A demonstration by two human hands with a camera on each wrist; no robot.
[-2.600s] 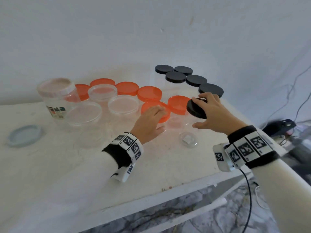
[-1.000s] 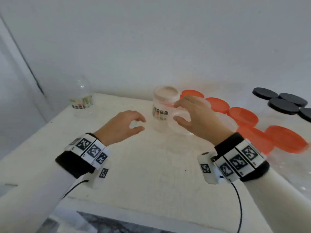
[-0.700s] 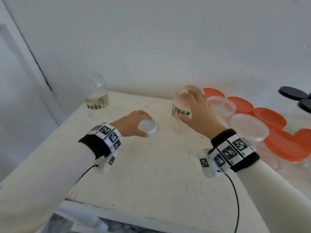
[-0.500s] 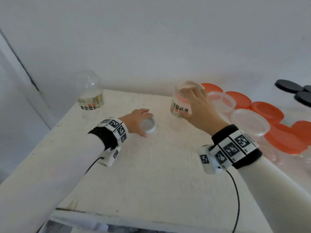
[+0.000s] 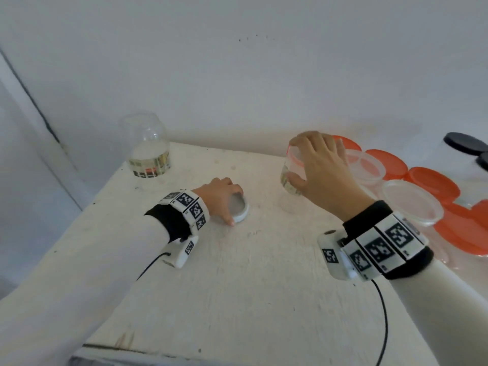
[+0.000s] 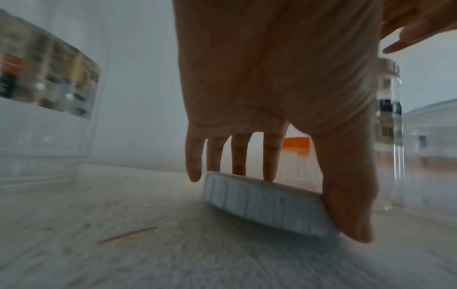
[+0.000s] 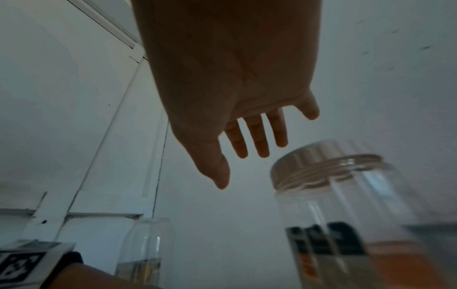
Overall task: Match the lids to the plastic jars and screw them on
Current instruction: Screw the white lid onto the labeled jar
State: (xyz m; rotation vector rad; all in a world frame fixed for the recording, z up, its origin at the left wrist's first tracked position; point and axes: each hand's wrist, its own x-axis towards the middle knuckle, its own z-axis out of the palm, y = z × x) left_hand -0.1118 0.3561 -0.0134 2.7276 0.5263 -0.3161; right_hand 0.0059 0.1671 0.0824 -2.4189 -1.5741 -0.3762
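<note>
Left hand [image 5: 221,198] pinches the white lid [image 5: 239,210], tilted on the table [image 5: 237,286]. The open jar [image 5: 291,170] stands upright to its right, mouth up. In the right wrist view the right hand [image 5: 320,167] hovers beside it with fingers spread, gripping nothing. The lid must travel right.

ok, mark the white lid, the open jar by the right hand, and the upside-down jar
white lid [image 6: 262,203], left wrist view, ribbed side wall
open jar [image 7: 329,172], right wrist view, threaded neck
upside-down jar [image 5: 149,151], head view, clear wall above label
</note>
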